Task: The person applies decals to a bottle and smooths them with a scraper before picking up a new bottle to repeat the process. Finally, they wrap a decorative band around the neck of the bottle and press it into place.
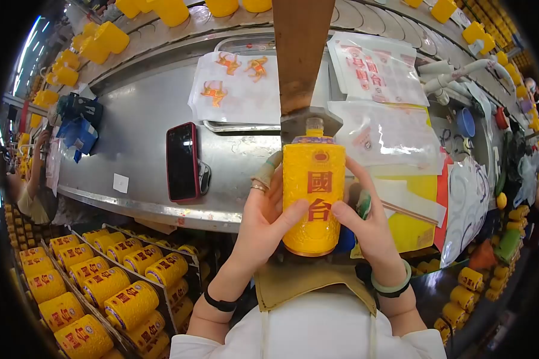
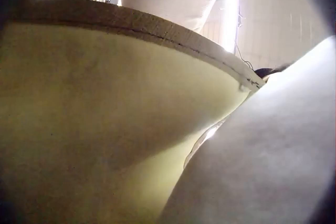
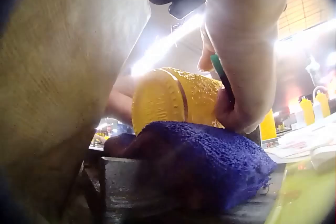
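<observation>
A yellow embossed bottle (image 1: 296, 173) with red characters and a clear neck is held between both hands, its neck pointing away from the body. My left hand (image 1: 262, 218) grips its left side, thumb on the front, with a ring and a pale finger wrap showing. On the other side my right hand (image 1: 368, 224) grips it, thumb beside the lower character; a green wrap shows at its fingers. The right wrist view shows the bottle's base (image 3: 157, 103) just over a blue cloth (image 3: 210, 161). Apron and sleeve fill the left wrist view, hiding the left hand.
A phone (image 1: 182, 161) lies on the metal table (image 1: 132, 102) at left. Transfer sheets (image 1: 380, 134) lie at right, and a sheet with orange figures (image 1: 236, 90) beyond the phone. A brown post (image 1: 303, 54) rises ahead. Crates of yellow bottles (image 1: 129, 305) stand lower left.
</observation>
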`<state>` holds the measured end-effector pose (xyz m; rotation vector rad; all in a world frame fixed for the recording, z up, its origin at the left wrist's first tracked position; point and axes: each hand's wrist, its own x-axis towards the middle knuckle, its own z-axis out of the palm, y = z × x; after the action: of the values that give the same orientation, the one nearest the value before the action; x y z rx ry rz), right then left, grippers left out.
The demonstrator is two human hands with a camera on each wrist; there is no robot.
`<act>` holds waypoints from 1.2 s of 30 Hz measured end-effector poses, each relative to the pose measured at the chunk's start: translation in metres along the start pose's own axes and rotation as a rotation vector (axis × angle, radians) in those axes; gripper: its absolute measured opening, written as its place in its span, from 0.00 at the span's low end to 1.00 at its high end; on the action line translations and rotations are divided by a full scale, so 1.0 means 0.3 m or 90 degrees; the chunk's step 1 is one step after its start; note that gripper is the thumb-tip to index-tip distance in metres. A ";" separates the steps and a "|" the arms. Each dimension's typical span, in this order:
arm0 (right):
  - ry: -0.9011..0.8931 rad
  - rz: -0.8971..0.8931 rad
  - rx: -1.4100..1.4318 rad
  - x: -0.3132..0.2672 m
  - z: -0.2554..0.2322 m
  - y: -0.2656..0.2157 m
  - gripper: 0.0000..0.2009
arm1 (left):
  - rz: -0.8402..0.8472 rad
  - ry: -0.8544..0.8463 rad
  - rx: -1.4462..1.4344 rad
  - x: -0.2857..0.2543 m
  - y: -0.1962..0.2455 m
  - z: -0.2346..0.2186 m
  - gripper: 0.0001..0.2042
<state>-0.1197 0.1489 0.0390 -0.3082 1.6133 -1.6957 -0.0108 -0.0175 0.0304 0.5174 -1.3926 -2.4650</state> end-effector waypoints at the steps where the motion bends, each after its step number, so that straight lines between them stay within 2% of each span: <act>1: 0.000 0.000 0.000 0.004 0.001 0.001 0.40 | 0.002 0.000 0.006 0.000 -0.003 -0.001 0.40; 4: 0.013 0.001 0.042 0.001 0.010 0.019 0.40 | -0.004 -0.015 0.033 0.000 -0.001 0.000 0.40; 11: 0.013 -0.027 -0.002 0.011 0.012 0.024 0.41 | 0.001 0.009 0.032 -0.003 0.003 0.016 0.39; 16: 0.016 -0.031 0.003 0.014 0.011 0.018 0.42 | -0.008 0.013 -0.022 -0.003 -0.006 0.009 0.40; 29: 0.006 -0.031 0.006 0.009 0.010 0.006 0.39 | -0.022 0.012 -0.001 -0.006 -0.012 -0.003 0.40; 34: 0.015 -0.047 0.003 0.017 0.001 0.027 0.39 | 0.004 0.001 0.009 -0.002 -0.015 0.003 0.41; 36: -0.013 -0.030 -0.008 0.016 -0.011 0.022 0.38 | 0.003 0.004 0.012 -0.002 -0.020 -0.001 0.41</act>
<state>-0.1228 0.1488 0.0308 -0.3720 1.6131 -1.7134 -0.0105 -0.0144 0.0251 0.5253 -1.4150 -2.4461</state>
